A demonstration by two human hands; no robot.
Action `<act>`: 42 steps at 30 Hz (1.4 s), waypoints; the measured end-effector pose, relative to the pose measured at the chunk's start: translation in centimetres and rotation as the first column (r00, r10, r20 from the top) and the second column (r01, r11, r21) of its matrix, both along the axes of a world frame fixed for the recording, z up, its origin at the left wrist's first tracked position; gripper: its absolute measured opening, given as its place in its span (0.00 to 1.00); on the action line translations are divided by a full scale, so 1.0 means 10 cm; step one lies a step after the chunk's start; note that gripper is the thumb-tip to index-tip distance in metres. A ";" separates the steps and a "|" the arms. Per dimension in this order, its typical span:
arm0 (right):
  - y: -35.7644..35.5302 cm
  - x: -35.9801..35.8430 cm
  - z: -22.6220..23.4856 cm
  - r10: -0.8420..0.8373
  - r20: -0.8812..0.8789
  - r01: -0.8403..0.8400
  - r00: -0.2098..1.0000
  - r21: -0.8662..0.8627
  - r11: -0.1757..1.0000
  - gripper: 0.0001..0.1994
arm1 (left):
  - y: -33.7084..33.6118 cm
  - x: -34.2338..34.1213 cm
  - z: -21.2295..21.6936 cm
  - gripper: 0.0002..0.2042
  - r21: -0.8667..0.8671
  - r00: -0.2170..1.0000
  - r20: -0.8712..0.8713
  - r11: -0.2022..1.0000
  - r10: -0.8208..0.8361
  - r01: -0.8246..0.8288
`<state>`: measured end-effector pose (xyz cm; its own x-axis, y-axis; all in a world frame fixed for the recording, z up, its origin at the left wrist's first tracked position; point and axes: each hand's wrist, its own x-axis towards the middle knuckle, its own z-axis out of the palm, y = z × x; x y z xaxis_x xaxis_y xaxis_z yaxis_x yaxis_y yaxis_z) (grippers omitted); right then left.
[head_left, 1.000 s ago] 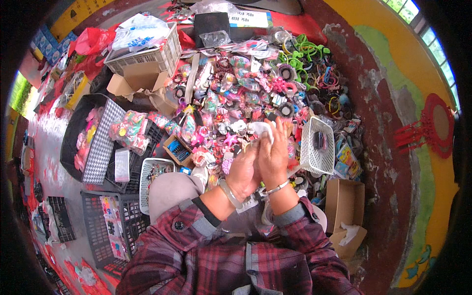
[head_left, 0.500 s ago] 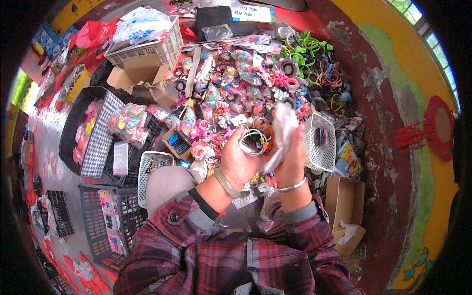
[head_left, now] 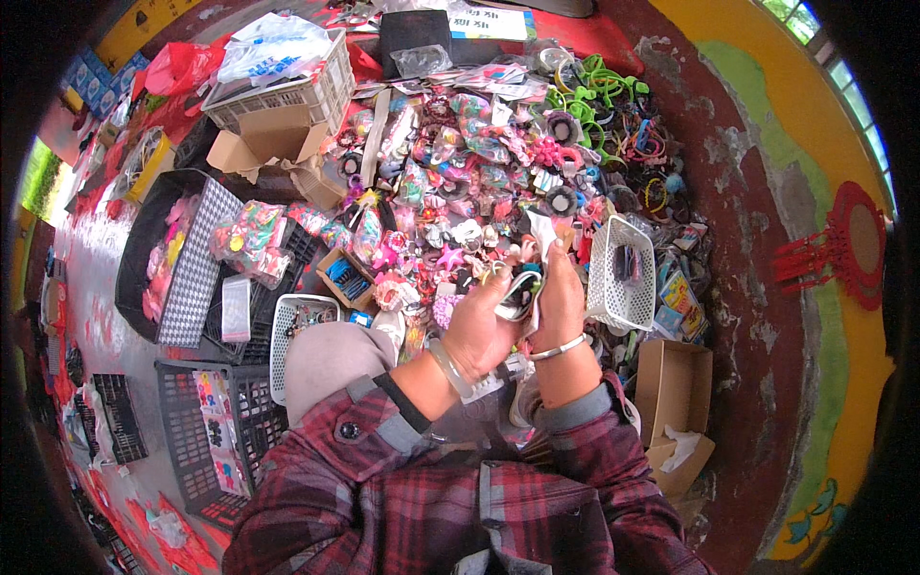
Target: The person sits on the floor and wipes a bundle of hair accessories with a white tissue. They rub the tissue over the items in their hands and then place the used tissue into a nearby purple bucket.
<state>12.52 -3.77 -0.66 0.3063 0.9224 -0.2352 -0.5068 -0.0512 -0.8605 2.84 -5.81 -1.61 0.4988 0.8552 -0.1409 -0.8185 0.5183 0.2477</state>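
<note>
In the middle of the view my two hands are close together over a pile of hair accessories [head_left: 450, 182]. My left hand [head_left: 479, 331] is closed around a bunch of looped hair ties [head_left: 520, 295], white and dark strands showing above the thumb. Against the other side of the bunch, my right hand [head_left: 561, 305] grips a crumpled white cloth or tissue [head_left: 542, 233], which sticks up past the fingers. Part of the bunch is hidden between the palms. A small box of blue items [head_left: 345, 278] lies left of my left hand.
A white perforated basket [head_left: 599, 287] stands just right of my right hand, with an open cardboard box [head_left: 676, 383] nearer me. To the left are another white basket [head_left: 278, 355], a black crate [head_left: 182, 431] and a houndstooth-patterned box [head_left: 187, 278]. Green headbands [head_left: 599, 86] lie far right.
Both hands have come lower and nearer each other. The white cloth has moved down, and the hair ties now sit pressed between the hands.
</note>
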 end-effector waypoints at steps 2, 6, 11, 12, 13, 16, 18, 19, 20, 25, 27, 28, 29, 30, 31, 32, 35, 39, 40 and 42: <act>-0.01 0.05 -0.02 0.114 -0.331 -0.077 0.937 0.123 0.989 0.20 | 0.06 -0.01 0.10 0.17 -0.106 0.992 0.117 0.993 0.056 -0.043; -0.03 0.13 -0.01 0.114 -0.467 -0.062 0.877 0.124 0.990 0.22 | 0.14 -0.04 0.09 0.19 -0.095 0.990 0.124 0.994 0.073 -0.062; -0.15 -0.05 0.37 0.106 -0.267 -0.068 0.958 0.146 0.987 0.23 | 0.12 -0.15 0.25 0.26 -0.037 0.985 0.168 0.999 -0.021 0.028; -0.18 -0.09 0.42 0.136 -0.189 -0.106 0.973 0.157 0.982 0.23 | 0.12 -0.16 0.22 0.25 -0.002 0.997 0.076 1.000 -0.008 0.009; -0.18 -0.05 0.27 0.238 -0.005 -0.234 0.971 0.159 0.959 0.26 | 0.12 -0.14 0.17 0.24 0.037 1.000 -0.011 0.999 0.001 -0.001; -0.19 -0.10 0.15 0.057 0.933 -0.388 0.354 0.092 0.917 0.25 | 0.03 -0.05 0.19 0.19 0.104 0.940 -0.335 0.994 0.071 -0.038; -0.15 -0.05 0.04 0.019 0.883 -0.338 0.469 0.160 0.928 0.23 | 0.00 -0.06 0.27 0.22 0.060 0.953 -0.303 0.997 -0.026 0.047; -0.13 -0.05 0.04 -0.007 0.864 -0.302 0.503 0.183 0.936 0.22 | -0.01 -0.06 0.23 0.23 0.104 0.956 -0.292 0.992 -0.034 0.067; -0.11 -0.05 0.04 -0.033 0.844 -0.264 0.535 0.205 0.943 0.22 | -0.02 -0.06 0.15 0.24 0.148 0.959 -0.282 0.985 -0.042 0.087; -0.10 -0.07 0.09 0.028 0.305 -0.076 0.952 0.148 0.986 0.21 | 0.01 -0.11 0.13 0.27 0.111 0.981 -0.142 0.983 -0.131 0.147; -0.12 -0.05 0.15 0.006 0.164 -0.029 0.986 0.140 0.990 0.21 | 0.02 -0.09 0.11 0.28 0.036 0.998 -0.029 0.998 -0.050 0.051; -0.12 -0.02 0.16 0.076 0.035 -0.080 0.997 0.169 0.982 0.21 | 0.02 -0.08 0.10 0.29 -0.005 1.000 0.023 1.000 -0.005 0.005; -0.12 0.03 0.18 0.148 -0.092 -0.127 0.985 0.205 0.971 0.22 | 0.04 -0.11 0.10 0.29 0.011 0.995 0.087 0.999 -0.046 0.045; -0.12 0.05 0.20 0.221 -0.214 -0.167 0.952 0.246 0.955 0.22 | 0.05 -0.12 0.11 0.29 0.016 0.993 0.108 0.998 -0.056 0.054; -0.12 0.01 0.28 0.167 -0.246 -0.108 0.955 0.238 0.965 0.23 | 0.07 -0.13 0.18 0.28 0.021 0.990 0.128 0.998 -0.066 0.064; -0.11 0.03 0.27 0.193 -0.191 -0.142 0.962 0.251 0.957 0.23 | 0.08 -0.14 0.22 0.28 0.025 0.986 0.148 0.997 -0.077 0.074; -0.10 0.03 0.17 0.199 0.269 -0.276 0.942 0.292 0.916 0.21 | 0.08 -0.11 0.15 0.22 -0.012 0.993 0.090 0.997 -0.072 0.073; -0.12 -0.07 0.10 -0.107 0.682 -0.163 0.723 0.319 0.933 0.17 | -0.01 -0.08 0.01 0.18 -0.002 0.994 -0.070 0.997 -0.082 0.082; -0.13 -0.09 0.08 -0.086 0.539 -0.086 0.838 0.285 0.955 0.17 | -0.02 -0.07 -0.02 0.18 0.040 0.992 -0.114 0.997 -0.059 0.064; -0.14 -0.11 0.10 -0.069 0.322 -0.007 0.944 0.227 0.974 0.17 | -0.02 -0.09 -0.08 0.15 0.129 0.972 -0.232 0.990 -0.030 0.061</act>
